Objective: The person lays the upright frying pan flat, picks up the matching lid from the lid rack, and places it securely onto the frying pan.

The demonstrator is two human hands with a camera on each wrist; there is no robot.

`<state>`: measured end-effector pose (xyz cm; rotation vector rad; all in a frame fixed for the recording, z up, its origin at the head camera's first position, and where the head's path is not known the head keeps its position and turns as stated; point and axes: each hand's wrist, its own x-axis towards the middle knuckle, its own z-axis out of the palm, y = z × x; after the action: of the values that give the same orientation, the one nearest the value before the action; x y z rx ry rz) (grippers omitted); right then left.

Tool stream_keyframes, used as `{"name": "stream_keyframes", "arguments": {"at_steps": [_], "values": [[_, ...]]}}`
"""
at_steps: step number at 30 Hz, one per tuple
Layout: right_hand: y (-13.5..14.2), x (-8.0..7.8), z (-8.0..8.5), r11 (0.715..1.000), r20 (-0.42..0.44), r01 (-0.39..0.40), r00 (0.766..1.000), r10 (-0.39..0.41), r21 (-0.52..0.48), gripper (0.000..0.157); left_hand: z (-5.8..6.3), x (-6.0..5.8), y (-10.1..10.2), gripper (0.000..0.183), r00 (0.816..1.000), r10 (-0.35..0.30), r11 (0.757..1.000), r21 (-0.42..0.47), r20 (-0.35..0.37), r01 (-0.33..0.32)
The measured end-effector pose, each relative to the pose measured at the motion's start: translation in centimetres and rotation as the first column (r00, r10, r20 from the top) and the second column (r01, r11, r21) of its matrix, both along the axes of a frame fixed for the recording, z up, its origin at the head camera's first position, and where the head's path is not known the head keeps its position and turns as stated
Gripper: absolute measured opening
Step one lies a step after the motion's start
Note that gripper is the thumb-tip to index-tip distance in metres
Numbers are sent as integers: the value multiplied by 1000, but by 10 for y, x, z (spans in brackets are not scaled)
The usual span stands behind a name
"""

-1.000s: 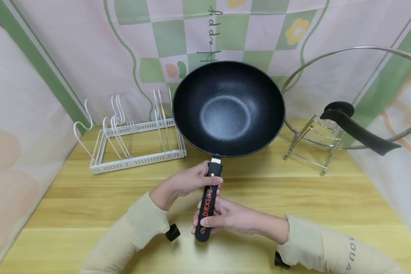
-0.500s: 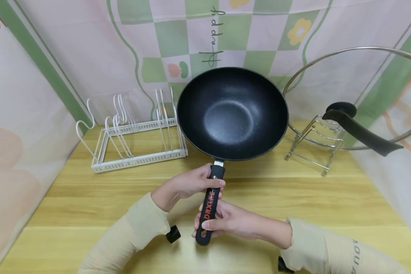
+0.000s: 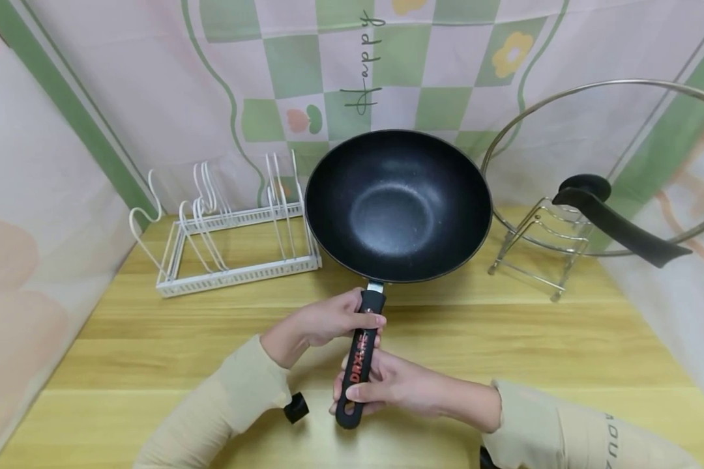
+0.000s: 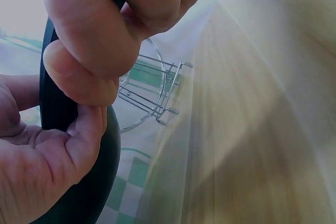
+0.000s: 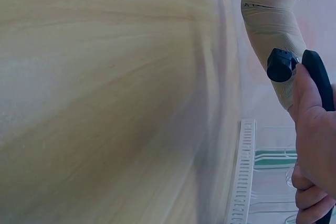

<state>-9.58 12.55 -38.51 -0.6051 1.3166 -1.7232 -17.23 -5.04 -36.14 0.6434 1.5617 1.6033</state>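
A black wok (image 3: 396,208) is held up over the wooden table, its hollow facing the head camera and its long handle (image 3: 360,355) pointing toward the person. My left hand (image 3: 334,319) grips the handle near the metal neck, thumb across the top. Closer to the handle's holed end, my right hand (image 3: 401,384) holds it with the thumb on top and fingers around the far side. The wok's dark outer side (image 4: 107,166) shows in the left wrist view beyond the hands. Red lettering on the handle is partly visible between the two grips.
At the left stands a white wire rack (image 3: 237,281) with upright dividers, close beside the wok. A large glass lid (image 3: 598,83) with a black handle (image 3: 628,228) leans in a small metal stand (image 3: 530,277) at the right. Patterned cloth (image 3: 296,65) hangs behind the table (image 3: 504,339).
The wok has come down in the head view, toward the person and a little to the right, with both hands keeping their hold on its handle. The racks stay put.
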Motion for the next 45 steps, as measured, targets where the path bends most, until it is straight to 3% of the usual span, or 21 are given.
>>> {"name": "stream_keyframes", "arguments": {"at_steps": [45], "values": [[2, 5, -11, 1000, 108, -13, 994, 14, -11, 24, -22, 3, 2, 16, 988, -15, 998, 62, 153, 6]]}}
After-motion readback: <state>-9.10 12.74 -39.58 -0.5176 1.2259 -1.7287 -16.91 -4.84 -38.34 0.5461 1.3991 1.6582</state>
